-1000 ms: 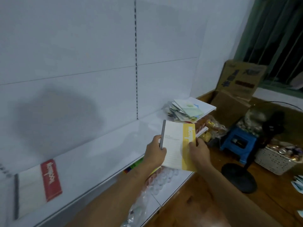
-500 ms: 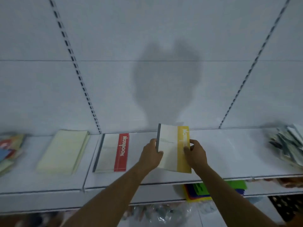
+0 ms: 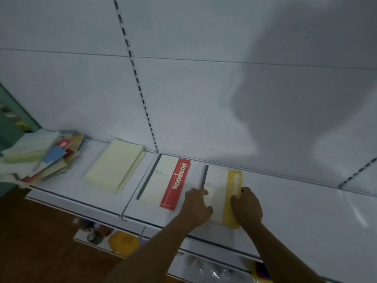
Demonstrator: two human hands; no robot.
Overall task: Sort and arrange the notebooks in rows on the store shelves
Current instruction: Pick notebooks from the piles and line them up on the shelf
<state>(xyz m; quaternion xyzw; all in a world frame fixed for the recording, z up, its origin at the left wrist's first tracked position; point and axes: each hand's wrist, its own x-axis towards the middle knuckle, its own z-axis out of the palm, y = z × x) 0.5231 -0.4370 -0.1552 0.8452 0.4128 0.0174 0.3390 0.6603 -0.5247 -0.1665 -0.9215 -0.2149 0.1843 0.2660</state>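
A notebook with a yellow band [image 3: 221, 184] lies on the white shelf [image 3: 295, 211], just right of a notebook with a red band [image 3: 165, 182]. My left hand [image 3: 196, 207] grips its left edge near the dark spine. My right hand [image 3: 245, 205] holds its right edge over the yellow band. Left of the red-banded notebook a stack of pale cream notebooks [image 3: 115, 165] lies flat. At the far left of the shelf sits a loose, untidy pile of mixed notebooks [image 3: 40, 156].
A slotted upright [image 3: 135, 78] runs down the white back panel. Below the shelf a lower shelf holds coloured packets [image 3: 122, 243] and plastic-wrapped goods [image 3: 210, 268]. Wooden floor [image 3: 36, 242] shows at the lower left.
Both hands have brought the yellow-banded notebook from the air down onto the shelf beside the red-banded one. The view has swung left, showing the mixed pile.
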